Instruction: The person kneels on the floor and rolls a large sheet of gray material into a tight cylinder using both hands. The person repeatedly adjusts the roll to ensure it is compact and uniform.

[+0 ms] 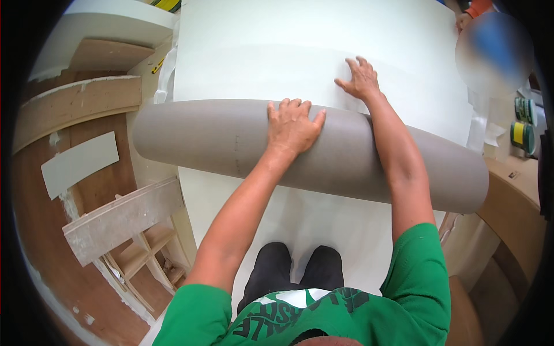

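Note:
A thick grey-brown roll of sheet material (202, 135) lies crosswise in front of me on a white sheet (242, 46). My left hand (294, 124) rests flat on top of the roll with its fingers spread. Beyond the roll, my right hand (362, 81) is open over the white sheet, its fingers apart and holding nothing. My right forearm crosses above the roll. Whether the right fingertips touch the sheet, I cannot tell.
Wooden shelving with small compartments (153, 236) stands at the left, near a loose pale panel (81, 164). Dark green cans with yellow labels (523, 137) stand at the right. A curved wooden piece (513, 202) is below them. Another person's hand (463, 22) shows at the far right.

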Demonstrator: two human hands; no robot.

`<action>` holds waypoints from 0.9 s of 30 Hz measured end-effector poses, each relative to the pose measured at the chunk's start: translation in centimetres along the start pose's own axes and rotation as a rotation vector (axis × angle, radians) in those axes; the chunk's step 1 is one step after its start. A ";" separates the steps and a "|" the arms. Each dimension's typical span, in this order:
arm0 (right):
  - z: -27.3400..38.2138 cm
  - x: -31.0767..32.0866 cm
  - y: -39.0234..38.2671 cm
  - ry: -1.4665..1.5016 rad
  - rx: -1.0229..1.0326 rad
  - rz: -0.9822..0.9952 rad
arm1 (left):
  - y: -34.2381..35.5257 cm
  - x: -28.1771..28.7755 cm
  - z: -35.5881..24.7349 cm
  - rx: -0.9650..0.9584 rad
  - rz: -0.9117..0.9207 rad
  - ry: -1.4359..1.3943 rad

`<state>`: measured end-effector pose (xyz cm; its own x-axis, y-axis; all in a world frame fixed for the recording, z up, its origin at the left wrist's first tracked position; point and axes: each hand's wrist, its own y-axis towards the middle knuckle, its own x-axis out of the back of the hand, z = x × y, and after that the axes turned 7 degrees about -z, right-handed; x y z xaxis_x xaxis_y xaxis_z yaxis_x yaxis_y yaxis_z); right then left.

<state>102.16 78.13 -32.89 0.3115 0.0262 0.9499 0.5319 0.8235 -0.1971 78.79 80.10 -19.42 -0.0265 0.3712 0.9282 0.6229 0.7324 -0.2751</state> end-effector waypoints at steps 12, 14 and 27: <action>-0.6 2.4 4.4 -0.002 -0.002 0.106 | 5.5 0.3 -0.9 0.096 0.127 -0.035; -0.5 3.0 2.9 0.063 0.046 0.084 | 5.0 -0.1 -0.3 0.104 0.098 -0.057; 5.3 8.4 -16.2 0.215 0.188 -0.053 | 8.0 -2.2 2.7 0.056 0.046 -0.010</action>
<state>91.95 68.04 -20.41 0.4575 -0.1234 0.8806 0.4027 0.9117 -0.0814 81.73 86.66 -24.33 -0.0069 0.4112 0.9115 0.5791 0.7448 -0.3316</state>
